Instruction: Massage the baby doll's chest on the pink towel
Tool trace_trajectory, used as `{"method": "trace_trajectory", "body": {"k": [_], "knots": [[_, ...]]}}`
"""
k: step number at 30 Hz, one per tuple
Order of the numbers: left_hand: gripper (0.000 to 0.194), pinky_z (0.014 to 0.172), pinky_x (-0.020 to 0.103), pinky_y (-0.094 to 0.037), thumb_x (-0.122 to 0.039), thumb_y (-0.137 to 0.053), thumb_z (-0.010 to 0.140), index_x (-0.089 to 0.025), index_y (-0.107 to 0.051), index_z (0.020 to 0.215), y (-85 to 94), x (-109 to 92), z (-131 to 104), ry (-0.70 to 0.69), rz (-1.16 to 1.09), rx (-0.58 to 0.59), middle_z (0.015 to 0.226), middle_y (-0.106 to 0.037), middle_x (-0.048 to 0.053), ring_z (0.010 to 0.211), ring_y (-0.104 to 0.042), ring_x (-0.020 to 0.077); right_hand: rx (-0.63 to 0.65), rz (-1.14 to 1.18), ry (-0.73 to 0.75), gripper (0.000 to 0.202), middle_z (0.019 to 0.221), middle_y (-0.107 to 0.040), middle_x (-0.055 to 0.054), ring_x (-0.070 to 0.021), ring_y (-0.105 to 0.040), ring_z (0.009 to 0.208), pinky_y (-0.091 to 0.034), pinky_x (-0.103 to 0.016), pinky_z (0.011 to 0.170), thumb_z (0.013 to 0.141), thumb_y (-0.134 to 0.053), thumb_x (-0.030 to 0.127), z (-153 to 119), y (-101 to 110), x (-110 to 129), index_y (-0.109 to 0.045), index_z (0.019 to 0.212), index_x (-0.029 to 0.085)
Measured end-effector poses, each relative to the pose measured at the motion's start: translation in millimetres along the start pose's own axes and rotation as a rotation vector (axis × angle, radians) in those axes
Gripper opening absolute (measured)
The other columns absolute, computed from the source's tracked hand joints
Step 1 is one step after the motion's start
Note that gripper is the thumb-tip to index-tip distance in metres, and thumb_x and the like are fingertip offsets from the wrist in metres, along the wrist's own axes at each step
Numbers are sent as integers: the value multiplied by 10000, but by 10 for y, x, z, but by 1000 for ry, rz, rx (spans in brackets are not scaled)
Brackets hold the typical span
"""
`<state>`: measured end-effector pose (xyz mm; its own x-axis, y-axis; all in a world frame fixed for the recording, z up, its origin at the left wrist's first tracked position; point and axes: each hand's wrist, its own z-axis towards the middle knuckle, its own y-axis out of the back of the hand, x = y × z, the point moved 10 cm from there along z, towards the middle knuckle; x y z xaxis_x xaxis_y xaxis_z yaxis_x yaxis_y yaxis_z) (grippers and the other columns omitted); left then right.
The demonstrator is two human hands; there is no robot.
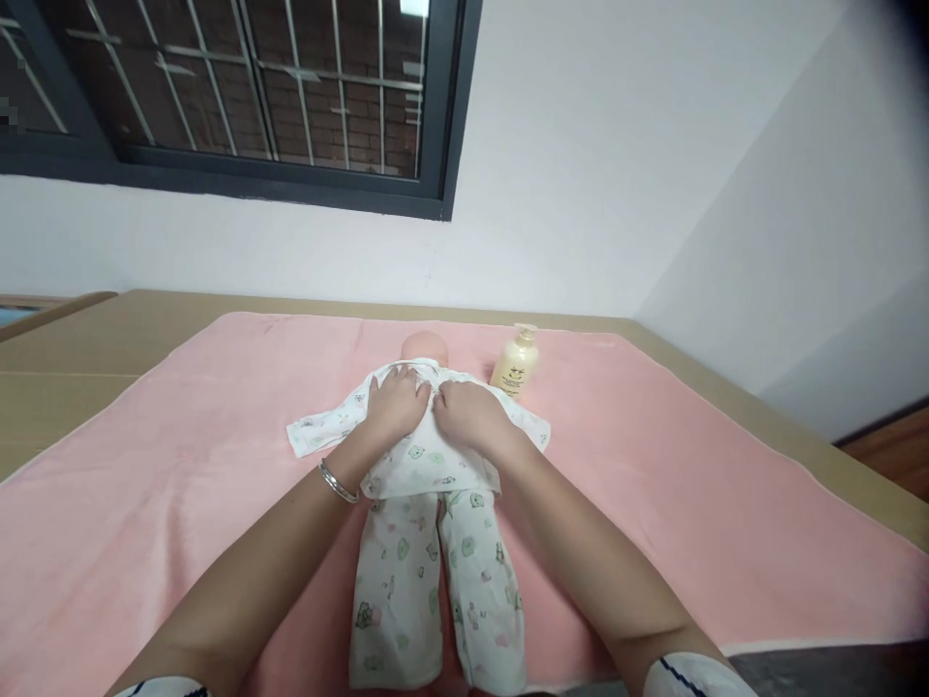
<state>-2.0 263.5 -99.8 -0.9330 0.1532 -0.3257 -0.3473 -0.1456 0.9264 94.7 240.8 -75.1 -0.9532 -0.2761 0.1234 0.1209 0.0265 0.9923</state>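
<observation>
A baby doll [425,347] lies on its back, its bald head at the far end and its face out of view. It wears a white printed top [421,474] with both sleeves spread sideways, and matching trousers [399,590] whose legs point towards me. My left hand [398,402], with a silver bangle at the wrist, rests on the chest of the top, fingers spread near the collar. Beside it, my right hand [471,414] is closed, its fingertips pinching the top's front near the neckline.
Under the doll a pink blanket [218,436] covers most of a wooden surface [79,339]. A pale yellow pump bottle [517,363] stands right of the doll's head, close to the sleeve. Behind are a white wall [552,194] and a dark-framed barred window [276,179].
</observation>
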Motion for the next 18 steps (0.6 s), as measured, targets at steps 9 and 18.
{"method": "trace_trajectory", "body": {"k": [9, 18], "knots": [[533, 1145, 484, -308, -360, -270, 1010, -62, -469, 1405, -15, -36, -39, 4, 45, -84, 1492, -487, 183, 1405, -406, 314, -71, 133, 42, 354, 1146, -684, -126, -239, -626, 1022, -416, -301, 790, 1005, -312, 311, 276, -71, -232, -633, 1029, 164], [483, 975, 461, -426, -322, -321, 986, -1, -573, 1245, 80, -246, -228, 10, 197, -138, 1205, -646, 245, 1180, -575, 344, -134, 104, 90, 333, 1272, -626, -150, -252, -555, 1161, -402, -329, 919, 1003, -314, 267, 309, -88, -206, -590, 1135, 135]]}}
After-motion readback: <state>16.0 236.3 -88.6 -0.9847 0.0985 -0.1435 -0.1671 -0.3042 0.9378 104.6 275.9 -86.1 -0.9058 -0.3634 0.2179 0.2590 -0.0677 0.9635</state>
